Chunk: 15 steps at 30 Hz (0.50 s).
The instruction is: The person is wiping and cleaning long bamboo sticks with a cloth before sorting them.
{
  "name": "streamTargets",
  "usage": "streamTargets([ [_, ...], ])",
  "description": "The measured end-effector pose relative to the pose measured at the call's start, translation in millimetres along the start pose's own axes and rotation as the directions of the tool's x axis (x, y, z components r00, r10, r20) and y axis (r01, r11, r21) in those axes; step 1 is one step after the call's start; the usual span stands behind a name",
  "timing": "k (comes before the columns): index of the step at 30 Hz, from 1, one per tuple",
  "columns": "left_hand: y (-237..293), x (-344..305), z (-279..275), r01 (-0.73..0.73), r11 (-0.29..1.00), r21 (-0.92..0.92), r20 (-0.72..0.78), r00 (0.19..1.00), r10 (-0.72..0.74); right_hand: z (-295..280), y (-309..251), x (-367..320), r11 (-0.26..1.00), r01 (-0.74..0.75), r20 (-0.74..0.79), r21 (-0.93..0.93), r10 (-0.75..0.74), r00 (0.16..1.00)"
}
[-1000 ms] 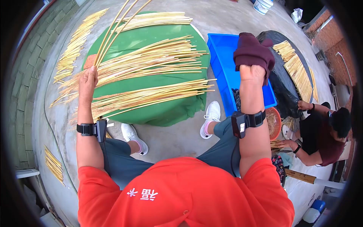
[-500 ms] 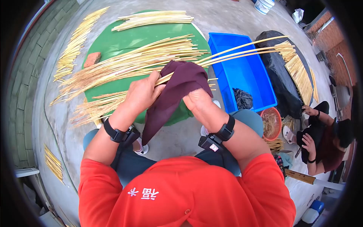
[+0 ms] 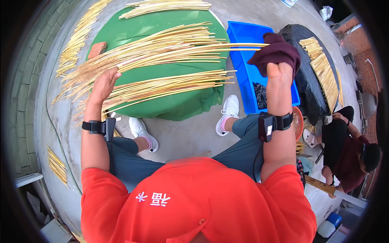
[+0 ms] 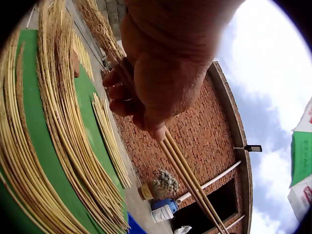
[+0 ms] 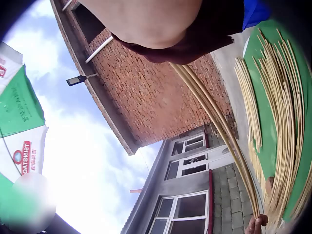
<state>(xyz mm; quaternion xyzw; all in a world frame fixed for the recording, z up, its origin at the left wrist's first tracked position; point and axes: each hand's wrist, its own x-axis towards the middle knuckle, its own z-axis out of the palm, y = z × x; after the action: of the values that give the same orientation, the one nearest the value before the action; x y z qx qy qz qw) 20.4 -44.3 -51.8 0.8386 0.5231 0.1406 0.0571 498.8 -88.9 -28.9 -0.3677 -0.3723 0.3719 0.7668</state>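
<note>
Wide grey concrete ground (image 3: 186, 141) fills the scene, with a round table (image 3: 182, 106) under a green cover in front of a seated person in a red shirt (image 3: 202, 190). To the right, a second person (image 3: 344, 158) in a dark red top sits below a large shape covered in black plastic (image 3: 312, 93), on which pale stalks (image 3: 324, 75) lie. A long blue tub (image 3: 247, 91) stands between the green table and the black plastic, with something black and crumpled in its near end. Three spread bundles of long yellow straw stalks (image 3: 178, 83) lie across the table, the nearer two with feathery ends to the left. Above the middle bundle, a few long held stalks (image 3: 247, 45) stretch between the person's raised hands. The right hand (image 3: 279, 73) grips a dark maroon cloth (image 3: 283, 50) whose folds hide its fingers; one end of the held stalks runs into that cloth, above the tub. The left hand (image 3: 106, 84) is closed around the feathery end of the same stalks, fingers curled, thumb pressed along them, at the table's left side. An orange basin (image 3: 298, 121) shows partly behind the right forearm. Smallest is a reddish brick piece (image 3: 97, 50) at the table's left edge.
</note>
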Motion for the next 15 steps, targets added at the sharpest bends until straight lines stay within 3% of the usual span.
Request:
streamTargets([
  [1,-13.4,-2.2,-2.2,0.032,0.999,-0.001,-0.019,0.999,-0.032,9.7,-20.4,-15.9,0.956,0.078,0.050,-0.284,-0.067,0.997],
  [2,-20.3,-4.4,-9.3,0.077,0.997,-0.023,-0.041,0.996,-0.078,19.4,-40.6,-31.8,0.827,0.166,0.099,-0.537,-0.134,0.986],
  [3,-25.7,-6.3,-16.0,0.098,0.995,-0.015,-0.039,0.994,-0.098,22.9,-52.1,-37.1,0.664,0.219,0.177,-0.715,-0.130,0.975],
  [4,-29.8,-7.6,-22.0,0.190,0.978,-0.089,-0.056,0.979,-0.196,23.8,-56.6,-38.3,0.576,0.270,0.225,-0.771,-0.151,0.963],
  [5,-33.5,-6.7,-25.5,0.273,0.948,-0.165,-0.068,0.955,-0.287,25.6,-54.8,-37.0,0.656,0.251,0.209,-0.712,-0.143,0.967],
  [6,-38.0,-4.5,-21.2,0.204,0.915,-0.348,-0.111,0.960,-0.256,28.6,-48.4,-33.4,0.820,0.176,0.156,-0.544,-0.107,0.982],
  [7,-32.5,-1.2,-21.8,0.206,0.915,-0.346,-0.117,0.959,-0.260,33.1,-36.7,-26.7,0.979,0.038,0.081,-0.201,-0.022,0.997],
  [8,-18.0,5.4,-21.1,0.214,0.860,-0.463,-0.071,0.958,-0.277,39.8,-25.3,-21.1,0.983,-0.106,0.058,0.149,0.098,0.993],
  [9,-1.7,12.5,-20.3,0.222,0.790,-0.572,-0.024,0.958,-0.287,50.1,-13.9,-20.3,0.901,-0.221,0.092,0.373,0.201,0.975],
  [10,18.3,18.7,-20.5,0.216,0.760,-0.613,0.040,0.969,-0.243,65.6,-3.8,-25.0,0.819,-0.312,0.153,0.481,0.272,0.950],
  [13,82.1,31.1,-18.5,0.224,0.698,-0.680,0.251,0.966,-0.066,120.6,18.2,-63.3,0.722,-0.524,0.319,0.452,0.418,0.851],
  [15,104.5,35.8,-1.6,0.212,0.650,-0.730,0.361,0.927,0.102,143.5,32.1,-90.1,0.737,-0.584,0.366,0.342,0.468,0.804],
])
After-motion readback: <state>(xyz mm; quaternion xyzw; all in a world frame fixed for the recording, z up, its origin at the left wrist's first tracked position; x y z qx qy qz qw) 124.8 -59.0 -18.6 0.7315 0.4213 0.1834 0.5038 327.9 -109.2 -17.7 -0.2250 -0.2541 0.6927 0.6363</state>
